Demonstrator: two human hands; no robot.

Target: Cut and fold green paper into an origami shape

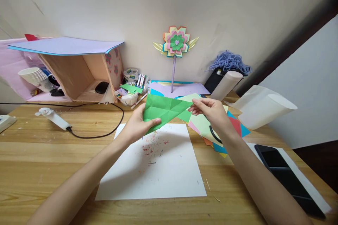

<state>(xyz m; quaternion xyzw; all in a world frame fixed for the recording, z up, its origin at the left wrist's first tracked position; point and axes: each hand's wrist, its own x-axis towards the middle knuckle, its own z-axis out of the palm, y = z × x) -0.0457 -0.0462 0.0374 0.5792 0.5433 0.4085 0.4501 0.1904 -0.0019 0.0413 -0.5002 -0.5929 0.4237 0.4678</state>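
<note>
A creased green sheet of paper [162, 108], folded to a point on the right, is held up over the table between both hands. My left hand [138, 123] grips its left side, thumb across the front and the other fingers hidden behind. At the pointed right end, my right hand [207, 108] pinches the tip between thumb and fingers. Below lies a white sheet [158, 175] with red, orange and dark marks on it. Several coloured papers [233, 126] lie in a pile behind and under the right hand, with a black curved handle [215, 135] on them.
At the back stands a layered paper flower [176, 42] on a purple stem. A cardboard box [87, 70] is at left, near a white glue gun [56, 119] and its cord. Paper rolls [228, 84] and a black phone [287, 179] are at right.
</note>
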